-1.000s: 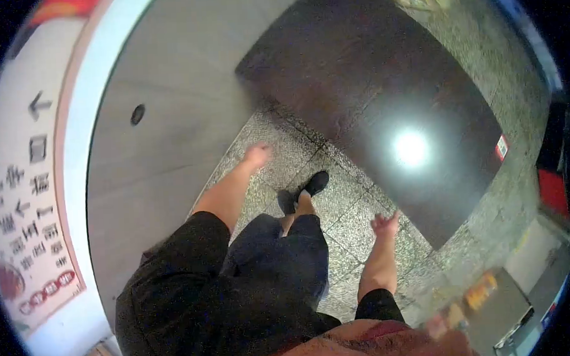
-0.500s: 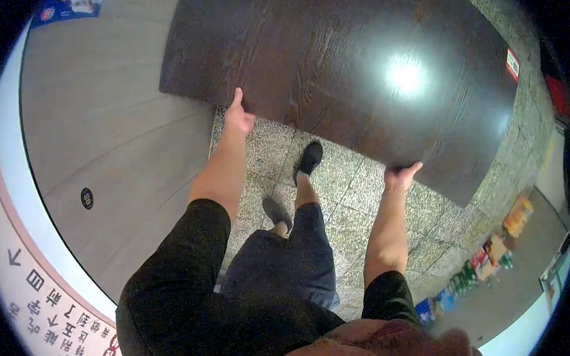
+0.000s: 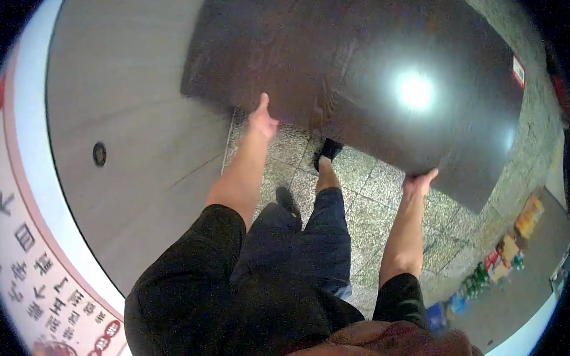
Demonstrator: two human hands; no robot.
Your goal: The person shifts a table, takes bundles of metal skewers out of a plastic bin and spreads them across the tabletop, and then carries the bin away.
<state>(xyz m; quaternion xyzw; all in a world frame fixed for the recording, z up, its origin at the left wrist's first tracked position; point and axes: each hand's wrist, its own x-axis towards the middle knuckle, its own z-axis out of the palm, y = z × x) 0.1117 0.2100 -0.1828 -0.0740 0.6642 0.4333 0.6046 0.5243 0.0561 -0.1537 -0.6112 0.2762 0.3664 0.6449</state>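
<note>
A dark brown wood-grain tabletop [image 3: 331, 68] fills the upper middle of the view, with a bright light reflection on it and a red and white label at its right edge. My left hand [image 3: 263, 120] grips its near edge toward the left, thumb on top and fingers underneath, partly hidden. Farther right along the same edge, my right hand [image 3: 420, 182] holds on in the same way, thumb above and the other fingers mostly out of sight below the board.
A grey wood-grain table [image 3: 134, 76] with a round black spot stands at the left, beside a wall panel with printed characters [image 3: 30, 253]. Speckled floor tiles [image 3: 374, 187] lie under my feet. Another table [image 3: 525, 288] at the lower right carries several colourful packets.
My hands have come from above the floor onto the tabletop's near edge and taken hold of it. The view has turned, and my feet have shifted.
</note>
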